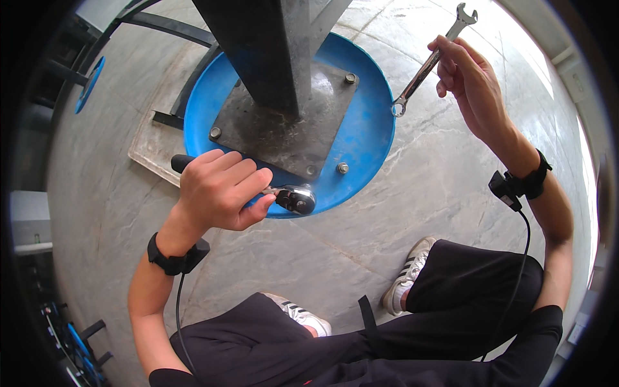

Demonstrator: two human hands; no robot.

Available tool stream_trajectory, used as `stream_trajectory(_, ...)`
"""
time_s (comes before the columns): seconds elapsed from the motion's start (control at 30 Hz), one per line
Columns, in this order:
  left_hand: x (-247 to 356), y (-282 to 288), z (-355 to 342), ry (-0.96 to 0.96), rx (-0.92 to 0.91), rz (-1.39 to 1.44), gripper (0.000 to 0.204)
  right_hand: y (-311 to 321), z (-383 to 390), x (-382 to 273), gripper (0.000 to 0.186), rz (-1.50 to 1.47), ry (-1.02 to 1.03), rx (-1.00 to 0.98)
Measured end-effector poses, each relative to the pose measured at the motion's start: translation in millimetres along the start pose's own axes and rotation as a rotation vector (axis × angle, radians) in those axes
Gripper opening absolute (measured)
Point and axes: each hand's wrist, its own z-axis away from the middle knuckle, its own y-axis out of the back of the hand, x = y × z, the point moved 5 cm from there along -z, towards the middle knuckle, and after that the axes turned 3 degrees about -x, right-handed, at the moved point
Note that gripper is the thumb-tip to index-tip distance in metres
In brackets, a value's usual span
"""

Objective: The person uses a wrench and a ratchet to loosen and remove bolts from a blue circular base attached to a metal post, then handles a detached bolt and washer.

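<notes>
Your left hand [219, 188] grips the ratchet wrench [291, 197] on the blue base [367, 122] at centre frame, your right hand [465, 77] clutches a raised combination spanner [431, 61]; four bolts look seated.

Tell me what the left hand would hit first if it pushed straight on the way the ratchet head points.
The left hand grips a ratchet whose head points right along the blue disc's near rim. Going on, it would likely meet the bolt on that rim first, though depth is hard to judge.
</notes>
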Motion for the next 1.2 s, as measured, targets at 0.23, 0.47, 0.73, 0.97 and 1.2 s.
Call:
stream_trajectory(0.23, -1.2, -0.4, 1.9, -0.001, 0.018, 0.034, 0.023, 4.9, -0.8, 13.9, 0.02, -0.198, -0.037, -0.029)
stream_trajectory(0.47, -4.6, 1.2, 0.4, 0.007, -0.01, 0.005, 0.022, -10.7, 14.4, 27.2, 0.024, -0.186, -0.069, -0.162)
stream_trajectory(0.73, -9.0, -4.1, -0.9, 0.005, -0.004, 0.039, 0.025, -4.5, 39.3, 44.5, 0.055, -0.372, -0.234, -0.224)
stream_trajectory(0.97, -7.8, -3.5, -0.5, 0.007, 0.001, 0.047, 0.029, 2.3, 42.8, 50.7, 0.038, -0.469, -0.282, -0.167)
stream_trajectory(1.2, -4.2, -1.3, 0.8, 0.004, 0.008, 0.011, 0.023, 5.2, 44.9, 59.4, 0.036, -0.384, -0.363, 0.02)
